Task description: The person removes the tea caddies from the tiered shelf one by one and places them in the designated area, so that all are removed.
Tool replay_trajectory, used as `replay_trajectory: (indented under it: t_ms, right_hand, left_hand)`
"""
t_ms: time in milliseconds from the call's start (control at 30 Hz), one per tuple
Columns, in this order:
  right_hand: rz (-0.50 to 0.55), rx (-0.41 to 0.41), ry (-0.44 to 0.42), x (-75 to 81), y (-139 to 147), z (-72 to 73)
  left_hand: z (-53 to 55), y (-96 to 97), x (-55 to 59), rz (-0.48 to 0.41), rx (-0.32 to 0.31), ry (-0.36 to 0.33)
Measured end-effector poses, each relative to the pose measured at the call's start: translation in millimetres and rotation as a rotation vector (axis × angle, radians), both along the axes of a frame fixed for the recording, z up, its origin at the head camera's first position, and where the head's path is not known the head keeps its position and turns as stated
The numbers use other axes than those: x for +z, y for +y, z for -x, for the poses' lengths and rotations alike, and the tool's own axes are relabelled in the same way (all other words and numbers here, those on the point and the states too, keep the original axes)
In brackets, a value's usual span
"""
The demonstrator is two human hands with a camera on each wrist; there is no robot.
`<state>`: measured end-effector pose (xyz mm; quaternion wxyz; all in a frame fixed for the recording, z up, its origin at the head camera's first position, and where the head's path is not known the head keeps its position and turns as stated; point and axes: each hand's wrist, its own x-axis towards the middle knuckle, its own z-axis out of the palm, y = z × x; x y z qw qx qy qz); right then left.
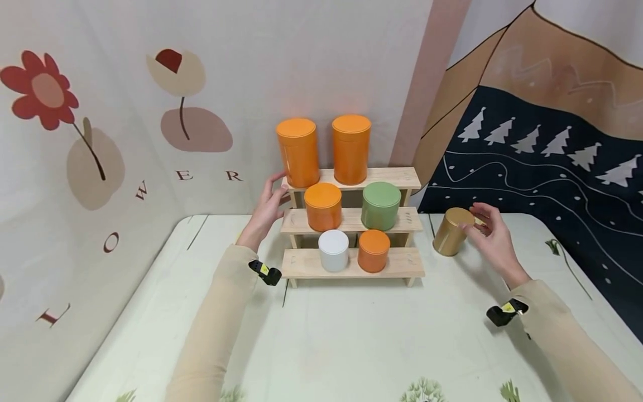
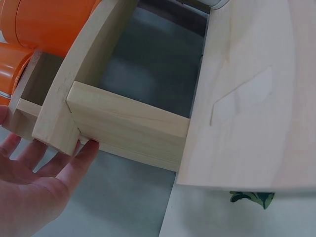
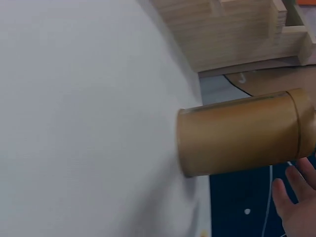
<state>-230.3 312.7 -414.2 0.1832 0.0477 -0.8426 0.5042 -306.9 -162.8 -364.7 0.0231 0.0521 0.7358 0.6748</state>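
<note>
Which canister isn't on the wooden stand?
The gold canister, by the right hand, to the right of the wooden stand. It's the only gold one; four orange canisters, one green and one white occupy the tiers.

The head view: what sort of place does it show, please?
Perhaps a staged tabletop filming area, judging by the printed backdrop, the wrist cameras and the canisters displayed on a stepped wooden rack.
</note>
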Motion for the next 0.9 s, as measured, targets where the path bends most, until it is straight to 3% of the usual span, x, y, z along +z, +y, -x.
replay_trajectory:
  t_ms: [200, 400, 500, 600, 733, 900]
  right_hand:
    - [-0.007, -0.01, 0.084, 15.7, -6, 6.8]
    - [-0.004, 0.005, 0.118, 45.9, -25, 5.0]
    - [-0.005, 0.03, 0.136, 56.1, -30, 9.5]
    - [-0.015, 0.061, 0.144, 58.6, -31, 17.7]
    - [-0.026, 0.103, 0.139, 71.7, -39, 20.0]
    - [-0.024, 0.161, 0.075, 88.7, -47, 24.5]
  left_hand:
    - [-2.0, 0.9, -2.6, -0.003, -0.003, 0.012]
    - [-3.4, -0.8, -6.1, -0.004, -0.017, 0.035]
    - [-13.1, 1.8, 6.7, 0.007, -0.026, 0.035]
    - [-14.3, 1.2, 8.7, 0.007, -0.033, 0.021]
    - [-3.5, -1.9, -2.2, -0.009, -0.03, 0.012]
    - [-2.8, -1.7, -3.0, -0.005, -0.023, 0.015]
